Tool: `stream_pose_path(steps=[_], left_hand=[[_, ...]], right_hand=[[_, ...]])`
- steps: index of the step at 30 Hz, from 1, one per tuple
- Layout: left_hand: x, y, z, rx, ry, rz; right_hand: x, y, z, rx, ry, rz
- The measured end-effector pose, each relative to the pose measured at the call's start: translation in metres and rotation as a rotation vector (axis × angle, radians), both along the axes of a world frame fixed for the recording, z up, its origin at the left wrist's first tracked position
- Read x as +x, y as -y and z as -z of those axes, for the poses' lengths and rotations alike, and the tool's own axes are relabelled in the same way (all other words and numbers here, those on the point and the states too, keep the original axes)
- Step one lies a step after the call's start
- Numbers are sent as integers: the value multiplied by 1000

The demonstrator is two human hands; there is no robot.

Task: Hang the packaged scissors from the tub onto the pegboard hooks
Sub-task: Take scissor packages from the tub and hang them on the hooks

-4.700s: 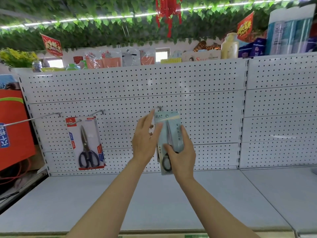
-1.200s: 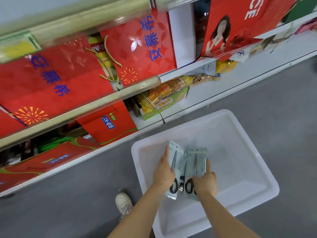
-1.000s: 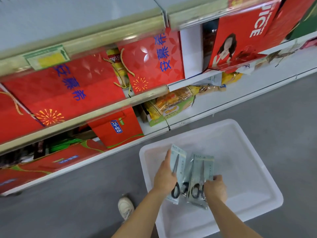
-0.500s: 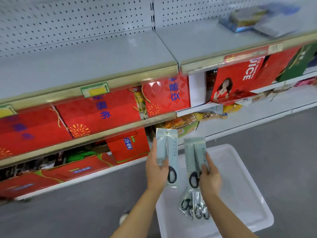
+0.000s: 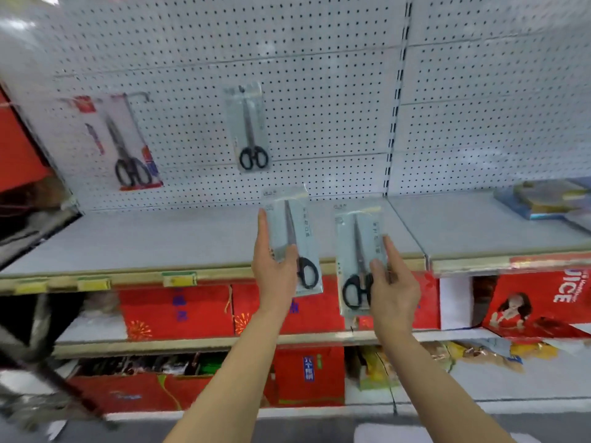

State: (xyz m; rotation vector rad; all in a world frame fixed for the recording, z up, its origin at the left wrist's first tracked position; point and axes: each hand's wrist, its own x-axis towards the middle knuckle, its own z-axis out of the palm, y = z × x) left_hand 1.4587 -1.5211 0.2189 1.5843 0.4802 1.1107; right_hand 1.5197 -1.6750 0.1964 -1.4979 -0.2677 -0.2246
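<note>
Packaged scissors, two packs, held up before pegboard [image 5: 319,91], blades up, black handles down. Left pack [image 5: 289,241] gripped by left hand [image 5: 275,276]: forefinger straight along pack's left edge, thumb pressed on front near handles. Right pack [image 5: 359,251] gripped by right hand [image 5: 395,289]: thumb on front by handles, fingers [image 5: 391,257] along right edge. Both forearms raised, roughly parallel, left slightly higher. Third matching pack [image 5: 248,126] hanging on pegboard hook above. Larger red-carded scissors [image 5: 124,148] hanging at left. Grey shelf [image 5: 160,238] behind hands. Frame blurred.
</note>
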Motion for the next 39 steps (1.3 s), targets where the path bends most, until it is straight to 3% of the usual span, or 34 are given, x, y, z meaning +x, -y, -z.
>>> stream_pose_path(steps=[5, 16, 39], left_hand=[[1, -40, -50, 91, 58, -42], [44, -124, -134, 94, 109, 56], [105, -184, -140, 128, 109, 114]], right_hand=[[-6, -51, -57, 166, 49, -67], [15, -131, -122, 243, 134, -36], [46, -193, -141, 206, 189, -72]])
